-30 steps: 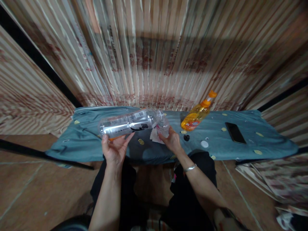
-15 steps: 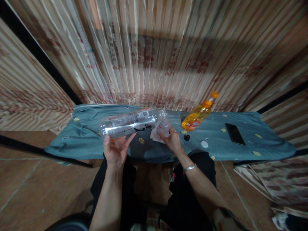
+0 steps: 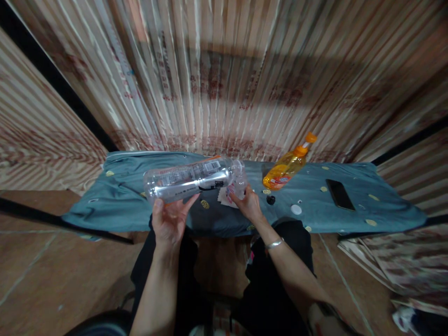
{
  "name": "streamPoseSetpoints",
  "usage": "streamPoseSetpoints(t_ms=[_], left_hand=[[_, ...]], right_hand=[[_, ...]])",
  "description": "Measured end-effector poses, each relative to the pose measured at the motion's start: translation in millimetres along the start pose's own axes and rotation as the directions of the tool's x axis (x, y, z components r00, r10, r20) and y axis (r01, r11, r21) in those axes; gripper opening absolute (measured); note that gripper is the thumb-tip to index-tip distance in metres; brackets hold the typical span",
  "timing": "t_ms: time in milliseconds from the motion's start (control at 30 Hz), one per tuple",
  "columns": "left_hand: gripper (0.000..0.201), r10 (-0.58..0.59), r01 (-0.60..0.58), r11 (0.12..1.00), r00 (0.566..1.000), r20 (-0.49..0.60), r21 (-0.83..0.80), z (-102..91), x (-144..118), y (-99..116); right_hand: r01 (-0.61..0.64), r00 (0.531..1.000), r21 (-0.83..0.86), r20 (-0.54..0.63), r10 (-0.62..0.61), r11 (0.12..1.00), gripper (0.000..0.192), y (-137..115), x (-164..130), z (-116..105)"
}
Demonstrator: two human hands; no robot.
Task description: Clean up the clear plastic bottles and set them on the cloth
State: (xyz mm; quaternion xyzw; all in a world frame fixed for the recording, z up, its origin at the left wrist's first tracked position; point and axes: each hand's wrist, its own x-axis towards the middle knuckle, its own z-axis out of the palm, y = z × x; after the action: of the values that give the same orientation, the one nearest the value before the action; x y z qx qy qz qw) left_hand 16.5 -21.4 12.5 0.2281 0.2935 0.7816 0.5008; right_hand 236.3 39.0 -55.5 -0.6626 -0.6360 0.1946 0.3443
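Observation:
A large clear plastic bottle [image 3: 185, 181] with a silver and orange label lies tipped nearly sideways in my left hand [image 3: 171, 219], its neck toward the right. The thumb and fingers of that hand support it near the base. My right hand [image 3: 248, 204] is wrapped round a smaller clear bottle [image 3: 239, 182], which is close against the large bottle's neck. Whether the two mouths touch I cannot make out. Beneath the small bottle a pale paper piece [image 3: 226, 198] rests on the cloth. A black cap [image 3: 270, 199] and a white cap [image 3: 296, 209] lie right of my right hand.
An orange dish soap bottle [image 3: 284, 171] with a raised orange top stands at the back right. Farther right lies a black phone [image 3: 340, 194]. The narrow table has a teal patterned cloth [image 3: 119, 205], with a striped curtain [image 3: 224, 84] behind it and dark bed posts at the sides.
The large bottle has turned slightly in my left hand, shifting its label print. Both hands keep nearly the same places, and the view has moved a little.

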Motion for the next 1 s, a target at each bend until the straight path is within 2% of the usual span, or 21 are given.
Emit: streamPoseSetpoints(t_ms=[700,767,867,933,1000], left_hand=[[0.059,-0.009,0.009,1.000,1.000,0.023,0.007,1.3,-4,-1],[0.057,-0.008,0.008,1.000,1.000,0.025,0.002,1.4,-4,-2],[0.056,-0.007,0.007,1.000,1.000,0.025,-0.003,2.1,-5,-3],[0.056,-0.007,0.007,1.000,1.000,0.023,0.000,2.8,-5,-3],[0.057,-0.008,0.008,1.000,1.000,0.023,0.005,3.6,-5,-3]], right_hand=[[-0.049,0.998,-0.002,0.027,0.049,0.999,0.057,0,-2,0],[-0.055,0.998,0.005,0.034,0.055,0.998,0.064,-2,-2,-1],[-0.063,0.995,0.023,0.074,0.061,0.998,0.087,-4,-2,-6],[-0.049,0.992,0.032,0.118,0.045,0.998,0.101,-1,0,-15],[-0.019,0.983,0.024,0.180,0.014,1.000,0.107,7,3,-27]])
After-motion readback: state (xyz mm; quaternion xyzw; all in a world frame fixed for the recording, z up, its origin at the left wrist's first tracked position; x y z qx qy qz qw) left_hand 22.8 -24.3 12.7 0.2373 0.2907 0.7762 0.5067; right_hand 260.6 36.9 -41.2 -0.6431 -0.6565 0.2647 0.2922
